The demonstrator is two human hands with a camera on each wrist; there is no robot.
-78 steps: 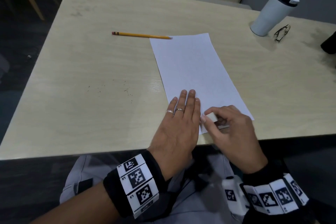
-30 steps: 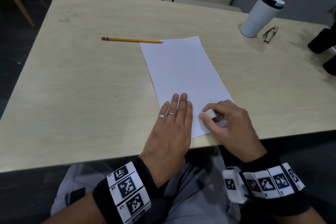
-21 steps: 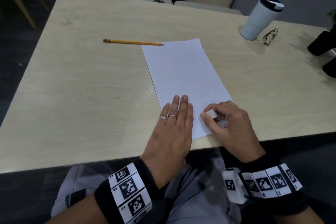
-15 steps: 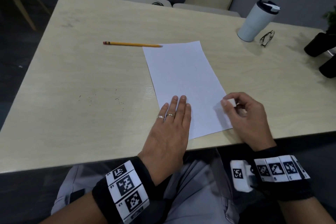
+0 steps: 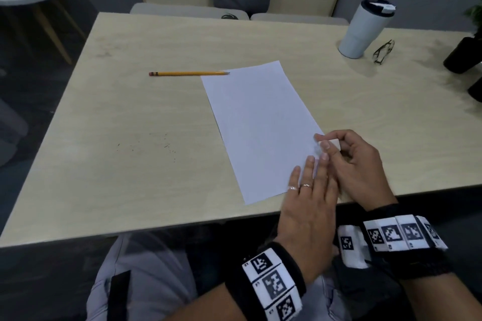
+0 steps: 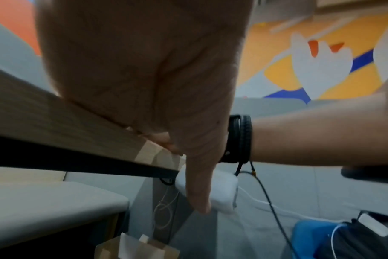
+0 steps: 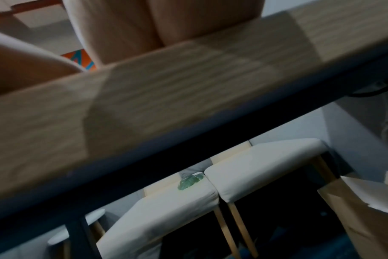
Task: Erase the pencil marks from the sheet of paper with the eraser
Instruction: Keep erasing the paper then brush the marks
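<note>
White eraser (image 5: 330, 142) pinched by right hand (image 5: 357, 164); no legible writing

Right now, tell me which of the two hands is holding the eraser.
The right hand pinches the white eraser at the paper's right edge. The left hand, wearing rings, lies flat on the paper with straight fingers.

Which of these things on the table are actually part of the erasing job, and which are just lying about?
Part of the job:
sheet of paper
eraser, pinched in the right hand
left hand, fingers flat on the paper

Just lying about:
pencil, beside the paper's far corner
tumbler
glasses
dark crumbs on the table
</note>
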